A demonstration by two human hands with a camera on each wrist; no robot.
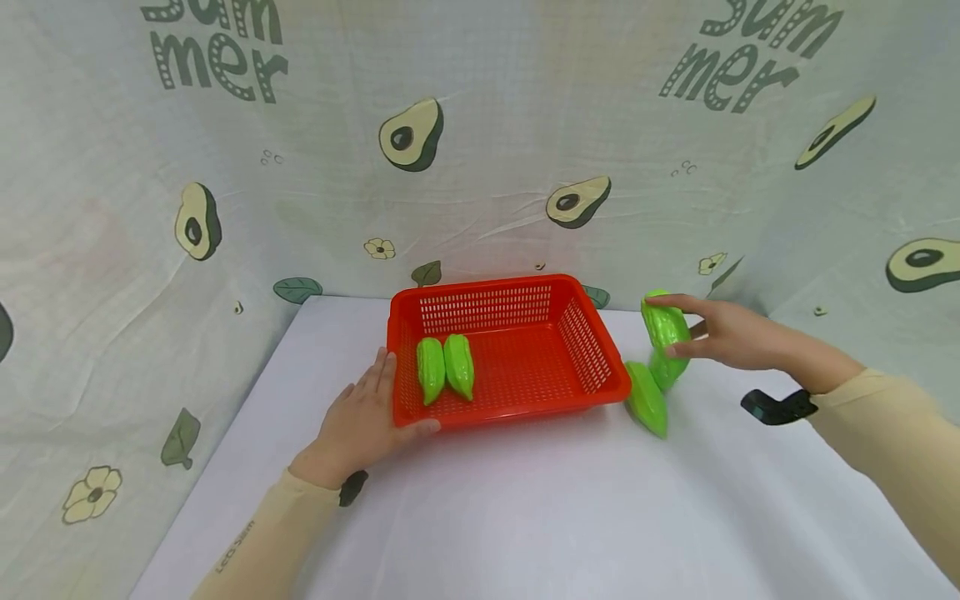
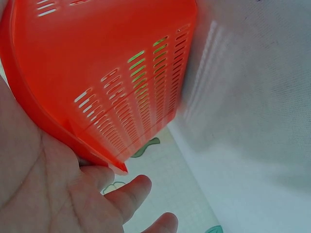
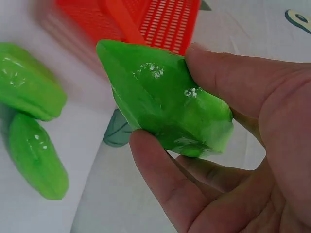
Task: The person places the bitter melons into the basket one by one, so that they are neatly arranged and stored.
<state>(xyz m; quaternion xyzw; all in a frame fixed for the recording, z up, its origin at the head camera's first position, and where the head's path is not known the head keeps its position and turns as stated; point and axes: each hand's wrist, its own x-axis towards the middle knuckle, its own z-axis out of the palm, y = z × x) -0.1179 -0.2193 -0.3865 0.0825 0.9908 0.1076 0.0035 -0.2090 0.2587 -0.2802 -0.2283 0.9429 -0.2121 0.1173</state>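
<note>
My right hand (image 1: 723, 333) pinches a glossy green bitter melon (image 3: 165, 97) between thumb and fingers, its pointed end free. In the head view this held melon (image 1: 664, 323) is over the table, to the right of a red plastic basket (image 1: 510, 412). Below it, two more melons lie close together, one of them (image 1: 647, 400) beside the basket's right front corner and the other (image 1: 667, 368) partly behind the hand. My left hand (image 1: 360, 425) rests along the basket's left rim, fingers straight and thumb at the front corner. Inside, two bitter melons (image 1: 431, 371) (image 1: 459, 367) lie side by side at the left.
A white table (image 1: 525, 517) carries everything. Behind and beside it hangs a pale cloth (image 1: 480, 100) printed with avocados, leaves and lettering. The basket has slotted walls, and a dark strap (image 1: 778, 408) is on the right wrist.
</note>
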